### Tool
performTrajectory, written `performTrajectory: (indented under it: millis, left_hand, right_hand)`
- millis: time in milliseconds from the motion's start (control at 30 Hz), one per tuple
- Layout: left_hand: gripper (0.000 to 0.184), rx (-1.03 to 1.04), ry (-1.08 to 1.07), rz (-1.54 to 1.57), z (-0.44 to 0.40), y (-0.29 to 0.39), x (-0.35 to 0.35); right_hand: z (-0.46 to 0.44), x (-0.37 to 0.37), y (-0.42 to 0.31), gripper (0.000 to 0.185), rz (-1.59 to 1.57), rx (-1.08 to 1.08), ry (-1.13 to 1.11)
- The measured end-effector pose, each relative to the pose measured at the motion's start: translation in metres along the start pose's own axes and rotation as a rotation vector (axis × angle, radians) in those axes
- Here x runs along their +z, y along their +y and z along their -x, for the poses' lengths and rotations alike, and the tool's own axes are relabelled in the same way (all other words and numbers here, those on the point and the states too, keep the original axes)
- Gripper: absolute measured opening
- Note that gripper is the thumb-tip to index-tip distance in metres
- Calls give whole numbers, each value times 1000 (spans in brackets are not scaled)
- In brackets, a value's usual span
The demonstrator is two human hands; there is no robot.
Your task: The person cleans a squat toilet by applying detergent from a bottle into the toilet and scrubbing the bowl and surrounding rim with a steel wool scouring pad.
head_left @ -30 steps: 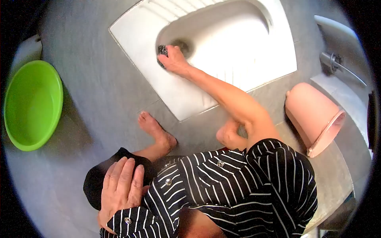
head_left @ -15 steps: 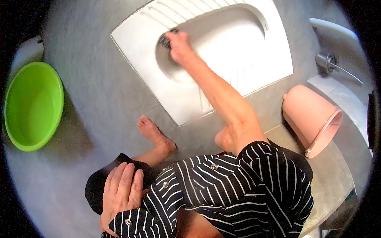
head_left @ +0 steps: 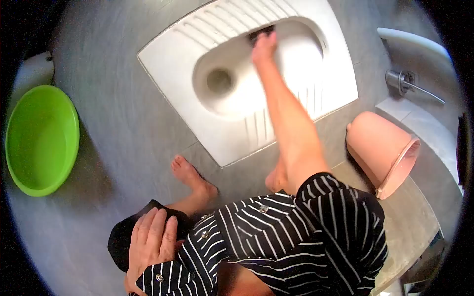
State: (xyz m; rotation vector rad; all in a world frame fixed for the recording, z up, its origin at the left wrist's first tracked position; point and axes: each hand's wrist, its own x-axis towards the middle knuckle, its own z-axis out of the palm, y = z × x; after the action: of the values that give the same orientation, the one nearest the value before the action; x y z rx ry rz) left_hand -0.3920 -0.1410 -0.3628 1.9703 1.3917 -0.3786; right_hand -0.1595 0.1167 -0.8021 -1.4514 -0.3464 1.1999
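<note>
My right hand point(head_left: 265, 47) reaches over the white squat toilet point(head_left: 197, 133), its fingers closed on a dark scrubber point(head_left: 257, 34). The scrubber presses against the far inner rim of the bowl. It is partly hidden by the hand and smeared by motion, so its exact kind does not show. Left of it, the round drain hole point(head_left: 219, 81) lies uncovered in the bowl. My left hand point(head_left: 152, 239) rests flat on my left knee, which is covered in black cloth point(head_left: 120, 237), with the fingers stretched out and nothing held.
A green basin point(head_left: 43, 140) stands at the left on the grey floor point(head_left: 123, 123). At the right, a pink bucket point(head_left: 377, 150) lies on its side, below a metal wall fitting point(head_left: 400, 81). My bare left foot point(head_left: 192, 178) is near the toilet's front edge.
My right hand has moved the scrubber right and slightly away from me, from the drain hole to the far rim, uncovering the hole. My left hand stays on the knee.
</note>
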Motion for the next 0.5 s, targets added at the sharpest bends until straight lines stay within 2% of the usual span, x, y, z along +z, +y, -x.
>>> performTrajectory:
  millis: [33, 67, 100, 133, 167, 200, 300, 333, 367, 400, 433, 500]
  left_hand:
    - [51, 22, -7, -5, -3, 2, -1]
    - [51, 11, -45, -14, -8, 5, -4]
    - [51, 20, -61, -19, -11, 7, -5]
    - [50, 29, -79, -23, -14, 7, -6]
    - [50, 36, -94, -27, -17, 8, -7]
    - [51, 27, -101, -12, -20, 10, -8]
    - [51, -5, -107, -15, -22, 10, -9]
    - [51, 0, -116, -3, -22, 8, -9]
    - [51, -1, -116, 4, -22, 6, -8]
    - [51, -3, -113, 8, -22, 4, -7]
    - [51, -6, -109, 10, -20, 3, -6]
    - [52, -38, -103, 11, -20, 4, -7]
  right_hand:
    - [18, 6, 26, 22, 214, -91, -35]
    - [57, 21, 15, 20, 87, 83, -89]
    - [76, 30, 45, 18, -12, 151, -65]
    - [100, 36, 45, 22, 209, 311, -155]
    - [115, 39, 69, 26, 189, 353, -248]
    - [129, 44, 77, 25, -171, 218, -280]
    - [91, 30, 66, 18, 58, 323, -271]
    - [79, 32, 31, 12, 136, 281, -117]
    - [43, 22, 32, 11, 310, 274, -44]
    - [10, 12, 23, 10, 361, 168, 98]
    - [-30, -7, 14, 10, 695, -106, 127]
    - [-109, -48, -14, 19, 356, -285, 242]
